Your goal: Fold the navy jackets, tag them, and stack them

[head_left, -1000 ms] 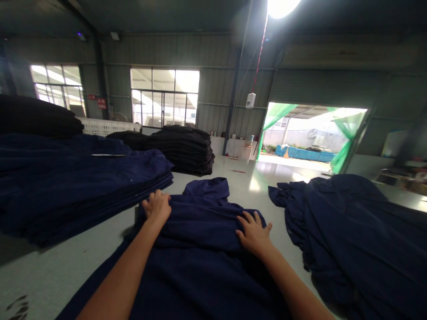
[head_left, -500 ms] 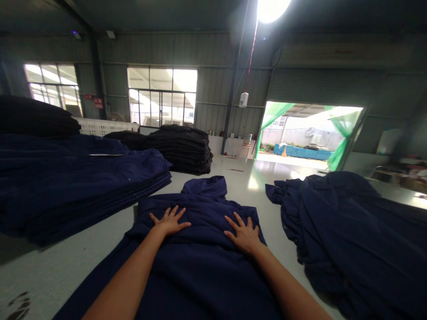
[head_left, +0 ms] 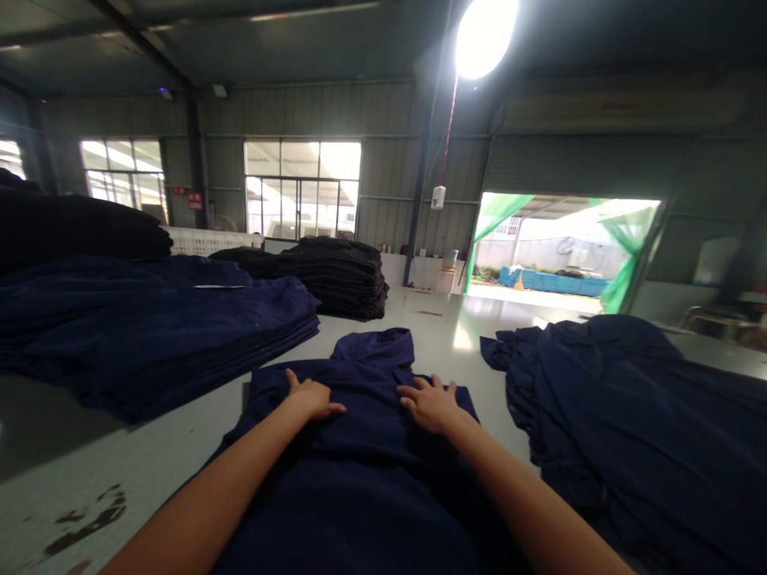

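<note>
A navy blue garment (head_left: 359, 471) lies spread on the pale table (head_left: 120, 471) in front of me, its hood (head_left: 377, 347) pointing away. My left hand (head_left: 311, 397) rests flat on the garment near its left shoulder, fingers stretched out. My right hand (head_left: 428, 402) lies flat on the cloth just right of the middle, below the hood, fingers apart. Neither hand holds anything.
A tall stack of folded navy garments (head_left: 149, 327) stands at the left. A loose heap of navy garments (head_left: 635, 415) fills the right. A black folded stack (head_left: 341, 275) sits further back. An open doorway with green netting (head_left: 563, 247) is beyond.
Both hands slid further up the garment toward the hood and closer together. One second ago the left hand was curled at the garment's left edge; it now lies flat.
</note>
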Demonstrator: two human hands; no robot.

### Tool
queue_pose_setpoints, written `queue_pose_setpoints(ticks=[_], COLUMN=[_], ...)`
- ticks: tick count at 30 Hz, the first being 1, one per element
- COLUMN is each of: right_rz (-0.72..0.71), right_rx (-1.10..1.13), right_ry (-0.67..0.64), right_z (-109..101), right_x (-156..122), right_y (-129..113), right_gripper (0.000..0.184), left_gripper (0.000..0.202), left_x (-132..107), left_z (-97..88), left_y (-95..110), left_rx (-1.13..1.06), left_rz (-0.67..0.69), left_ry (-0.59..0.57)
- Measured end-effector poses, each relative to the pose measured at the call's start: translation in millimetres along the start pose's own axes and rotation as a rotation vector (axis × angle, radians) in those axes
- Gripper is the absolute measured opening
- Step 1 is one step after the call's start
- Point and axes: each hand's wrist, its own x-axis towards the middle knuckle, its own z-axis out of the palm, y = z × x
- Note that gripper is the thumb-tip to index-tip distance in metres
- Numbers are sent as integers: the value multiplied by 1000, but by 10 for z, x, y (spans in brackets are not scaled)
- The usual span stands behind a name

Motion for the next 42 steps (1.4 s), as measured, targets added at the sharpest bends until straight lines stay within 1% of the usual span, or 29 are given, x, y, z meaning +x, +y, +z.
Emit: queue_pose_setpoints(ticks=[1,3,5,7,9,11,14,16,18,19,20,21,22,23,25,26,28,29,30,31,33,34,36,37,38,40,41,42], right_rz=[-27,-15,34,68,84,85,73,81,103,120,135,137,128,112,77,69,89,103,123,152,232,277,359,382,389,367,343,315], right_rx=[14,52,81,96,94,81,68,69,69,61,46,37,37,45,82,101,118,118,122,139,248,354,689,861,1011,1218,1284,1352], right_ry=[21,-8,-50,-82,-112,-136,-179,-233,-291,-293,-262,-186,-85,22,186,225,253,263,272,284,325,347,366,354,328,268,247,233], right_z=[64,219,359,444,465,437,341,258,174,136,103,79,63,56,64,78,124,156,195,240,348,407,521,572,615,675,689,691], right_x=[28,107,198,275,312,293,180,100,71,87,124,181,255,341,533,630,811,892,966,1034,1154,1205,1291,1324,1349,1380,1387,1389], right_y=[-23,-32,-7,21,32,29,27,33,31,22,6,-14,-38,-62,-98,-106,-93,-73,-43,-5,96,156,288,353,412,501,526,537], right_gripper=[47,50,57,61,62,62,62,64,63,60,56,51,46,42,41,43,49,50,52,53,57,59,63,63,60,44,34,26], left_gripper=[62,66,68,69,70,70,68,68,65,60,51,41,32,28,32,37,45,47,46,43,40,41,38,39,48,77,88,94], left_x=[-2,22,64,97,99,64,-45,-129,-191,-205,-203,-183,-144,-87,74,172,380,480,572,652,778,825,900,932,965,1033,1069,1105], left_z=[53,200,334,400,392,344,268,211,124,67,2,-67,-134,-194,-274,-287,-251,-204,-141,-67,98,177,307,351,381,406,407,405], left_y=[-41,-162,-285,-359,-367,-335,-282,-250,-200,-161,-113,-58,2,60,151,175,169,140,98,48,-56,-99,-153,-164,-167,-165,-168,-178], left_rx=[-3,-61,-134,-165,-168,-172,-194,-208,-183,-144,-96,-47,-6,20,12,-10,-52,-71,-90,-107,-154,-177,-221,-239,-262,-336,-399,-485], left_rz=[9,12,-3,-19,-39,-58,-58,-40,-12,14,47,84,119,148,212,254,343,368,358,314,185,128,33,4,-16,-21,-14,-13], left_ry=[52,108,129,124,88,36,-24,-64,-105,-100,-66,-8,63,138,265,308,364,371,361,339,301,301,343,380,417,460,461,448])
